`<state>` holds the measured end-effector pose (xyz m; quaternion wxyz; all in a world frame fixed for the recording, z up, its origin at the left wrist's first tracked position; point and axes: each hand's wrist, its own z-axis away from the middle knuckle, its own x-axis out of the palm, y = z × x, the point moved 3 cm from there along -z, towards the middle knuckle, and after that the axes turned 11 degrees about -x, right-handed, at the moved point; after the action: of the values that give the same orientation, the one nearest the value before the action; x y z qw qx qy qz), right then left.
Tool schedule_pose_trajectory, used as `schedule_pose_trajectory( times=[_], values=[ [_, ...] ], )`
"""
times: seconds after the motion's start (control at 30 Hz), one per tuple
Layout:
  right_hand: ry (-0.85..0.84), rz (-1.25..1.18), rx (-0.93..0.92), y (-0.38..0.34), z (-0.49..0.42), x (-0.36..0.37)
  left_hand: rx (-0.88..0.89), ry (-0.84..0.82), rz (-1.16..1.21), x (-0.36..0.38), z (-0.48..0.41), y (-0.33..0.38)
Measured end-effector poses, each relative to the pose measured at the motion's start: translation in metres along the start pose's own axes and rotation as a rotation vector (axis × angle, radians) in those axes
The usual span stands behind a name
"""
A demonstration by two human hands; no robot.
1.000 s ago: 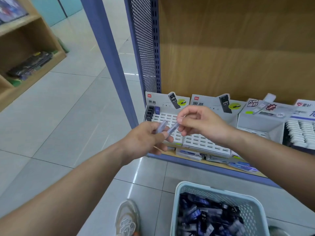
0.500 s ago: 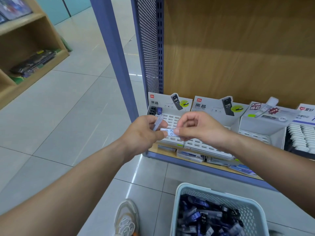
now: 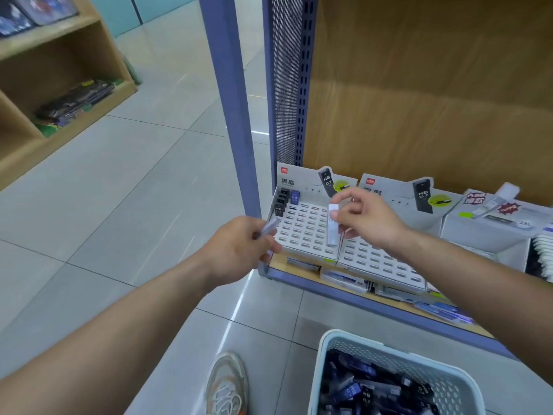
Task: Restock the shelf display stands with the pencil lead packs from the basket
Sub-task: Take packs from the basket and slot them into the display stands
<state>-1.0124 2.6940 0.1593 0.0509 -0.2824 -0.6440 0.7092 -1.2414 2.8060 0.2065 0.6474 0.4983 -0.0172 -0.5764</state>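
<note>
My right hand [image 3: 363, 218] pinches a pale pencil lead pack [image 3: 332, 224], held upright over the right edge of the left display stand [image 3: 305, 233]. My left hand [image 3: 239, 250] grips another pale pack [image 3: 269, 226] in front of that stand's left edge. Several dark packs [image 3: 282, 202] and a blue one [image 3: 295, 197] stand in its back-left slots; the other slots are bare. A second slotted stand [image 3: 380, 260] sits to the right. The light blue basket [image 3: 398, 351] of dark packs is on the floor at the bottom right.
A blue upright post [image 3: 232, 94] and perforated panel [image 3: 284, 85] rise left of the wooden shelf back. More display boxes [image 3: 490, 226] stand at the right. Flat packets [image 3: 344, 277] lie along the shelf front. My shoe [image 3: 227, 384] is left of the basket. A wooden bookshelf [image 3: 59, 85] stands far left.
My hands have drawn apart: the right hand lifted one pack up and right over the stand, while the left hand keeps the other pack lower left.
</note>
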Motion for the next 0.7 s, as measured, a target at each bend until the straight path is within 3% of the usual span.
schedule_pose_trajectory(
  times=[0.33,0.7],
  values=[
    [0.223,0.397,-0.135,0.041,-0.088,0.022,-0.021,-0.087,0.179,-0.011,0.002,-0.005],
    [0.244,0.51,-0.271,0.065,-0.096,0.043,0.003,0.059,0.228,-0.025,-0.008,-0.016]
  ],
)
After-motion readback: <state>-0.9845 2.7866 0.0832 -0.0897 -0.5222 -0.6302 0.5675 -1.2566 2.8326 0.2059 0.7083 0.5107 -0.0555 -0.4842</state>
